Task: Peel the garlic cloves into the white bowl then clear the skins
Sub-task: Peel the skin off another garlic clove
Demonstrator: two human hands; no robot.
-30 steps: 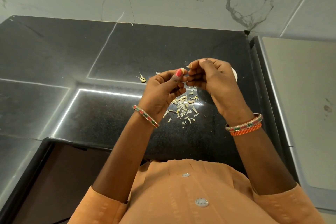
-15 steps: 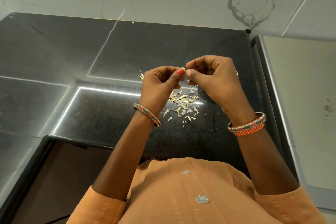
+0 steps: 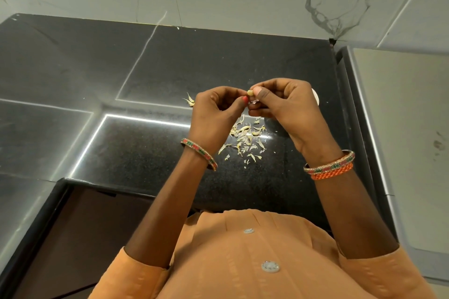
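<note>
Fingers of my right hand (image 3: 289, 107) pinch a small pale-yellow garlic clove (image 3: 250, 92) at thumb and forefinger, the rest of them curled. My left hand (image 3: 213, 116) meets it from the other side, its red-nailed thumb and curled fingers closing against the clove, both hands held up above the glossy black stone counter (image 3: 145, 60). Straight below the clove, a scatter of thin papery garlic skins (image 3: 245, 139) lies on the counter between my wrists. Left of the clove, beside my left knuckles, sits one separate curled dry husk piece (image 3: 190, 101). Right of the clove, behind my right hand, only a sliver of the white bowl's round rim (image 3: 315, 97) shows; its contents are hidden from me.
</note>
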